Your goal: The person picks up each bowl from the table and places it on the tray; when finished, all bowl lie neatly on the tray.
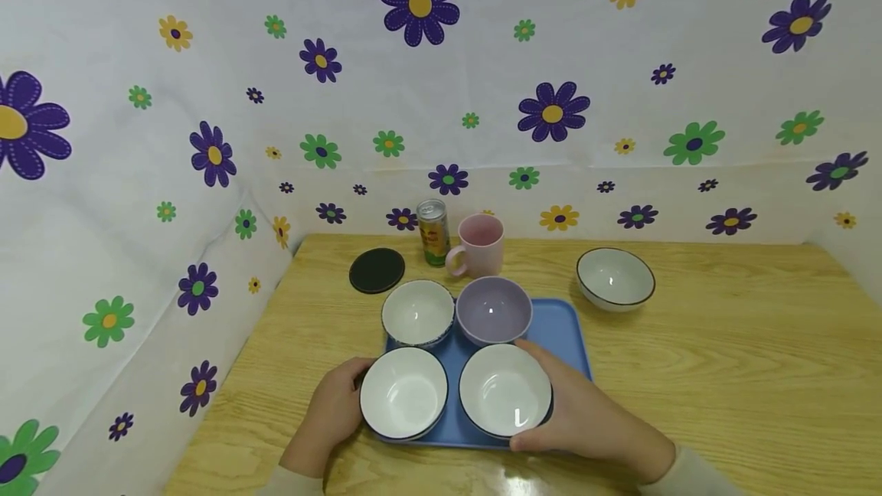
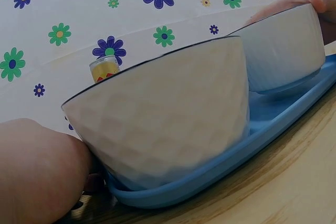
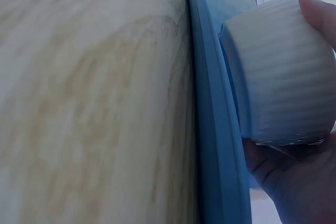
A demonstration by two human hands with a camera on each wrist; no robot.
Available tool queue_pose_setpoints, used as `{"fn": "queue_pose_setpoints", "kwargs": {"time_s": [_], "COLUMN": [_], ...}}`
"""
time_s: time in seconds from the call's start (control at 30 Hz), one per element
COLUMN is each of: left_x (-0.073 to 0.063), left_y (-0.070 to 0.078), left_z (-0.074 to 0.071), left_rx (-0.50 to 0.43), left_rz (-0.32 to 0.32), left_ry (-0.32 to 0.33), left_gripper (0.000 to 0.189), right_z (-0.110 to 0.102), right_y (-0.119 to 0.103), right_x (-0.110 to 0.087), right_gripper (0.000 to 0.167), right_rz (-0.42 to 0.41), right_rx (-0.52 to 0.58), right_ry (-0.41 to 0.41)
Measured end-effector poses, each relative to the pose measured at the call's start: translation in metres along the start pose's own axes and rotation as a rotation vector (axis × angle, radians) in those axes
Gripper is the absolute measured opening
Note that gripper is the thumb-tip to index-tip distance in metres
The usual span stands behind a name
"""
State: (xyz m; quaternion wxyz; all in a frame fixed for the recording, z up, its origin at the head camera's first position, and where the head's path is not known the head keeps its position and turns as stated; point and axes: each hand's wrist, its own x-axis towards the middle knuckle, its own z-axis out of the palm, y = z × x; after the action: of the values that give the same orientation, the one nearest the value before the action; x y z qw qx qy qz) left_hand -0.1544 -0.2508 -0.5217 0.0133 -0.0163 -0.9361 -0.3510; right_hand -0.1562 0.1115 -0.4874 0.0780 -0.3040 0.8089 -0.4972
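My right hand (image 1: 575,412) grips the front right white bowl (image 1: 505,390) from its right side, thumb at the near rim and fingers around the far side. That dark-rimmed bowl is over the blue tray (image 1: 475,438); whether its base touches is unclear. My left hand (image 1: 342,398) is at the tray's left edge, beside the front left white bowl (image 1: 403,393). Its fingertips are hidden, and in the left wrist view they go behind the bowl and tray corner. Behind, on the tray, sit a speckled-rim white bowl (image 1: 417,313) and a lilac bowl (image 1: 494,311).
Another white bowl (image 1: 615,279) stands on the wooden table (image 1: 717,350) right of the tray. Behind the tray are a black round coaster (image 1: 377,270), a drink can (image 1: 433,233) and a pink mug (image 1: 482,246). Flower-patterned cloth (image 1: 468,44) hangs around the table.
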Motion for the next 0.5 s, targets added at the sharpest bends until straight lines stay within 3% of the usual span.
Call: {"fn": "queue_pose_setpoints", "kwargs": {"time_s": [0.5], "left_x": [0.0006], "left_y": [-0.001], "left_z": [0.0004], "left_rx": [0.014], "left_rz": [-0.009], "left_ry": [0.003], "left_gripper": [0.024], "right_z": [0.0067], "right_y": [-0.0061], "right_x": [0.005], "right_gripper": [0.119], "right_rz": [0.102], "right_rx": [-0.085], "right_ry": [-0.019]}}
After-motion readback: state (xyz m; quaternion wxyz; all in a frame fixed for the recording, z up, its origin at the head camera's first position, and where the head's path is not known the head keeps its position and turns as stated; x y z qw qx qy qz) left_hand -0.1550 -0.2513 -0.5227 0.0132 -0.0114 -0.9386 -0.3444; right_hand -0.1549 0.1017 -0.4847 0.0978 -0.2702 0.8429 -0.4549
